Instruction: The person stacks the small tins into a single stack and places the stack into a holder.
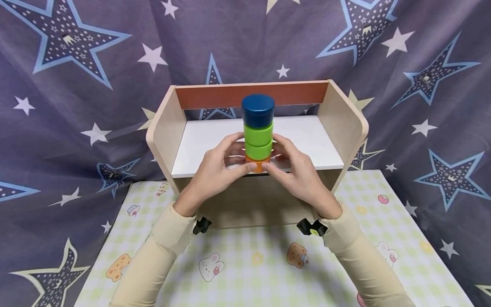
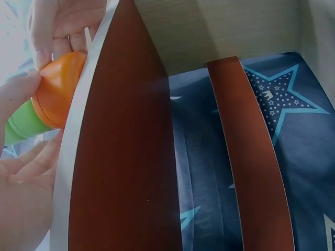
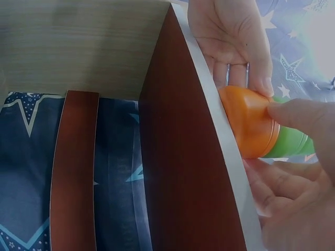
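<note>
An upright stack of cups or containers, with a dark blue piece [image 1: 258, 111] on top, green pieces [image 1: 258, 143] in the middle and an orange piece [image 1: 258, 164] at the bottom, stands at the front edge of the white shelf [image 1: 303, 140]. My left hand [image 1: 218, 168] holds the stack from the left, thumb on the orange piece. From the right, my right hand [image 1: 297, 170] holds it the same way, its thumb also on the orange piece [image 3: 248, 123]. Fingers of both hands reach behind the stack, partly hidden in the head view.
The small wooden shelf unit has side panels [image 1: 342, 115] and a reddish-brown back rail [image 1: 215, 97]. It stands on a table with a green checked cloth [image 1: 257, 273]. Behind hangs a dark curtain [image 1: 126, 55] with stars.
</note>
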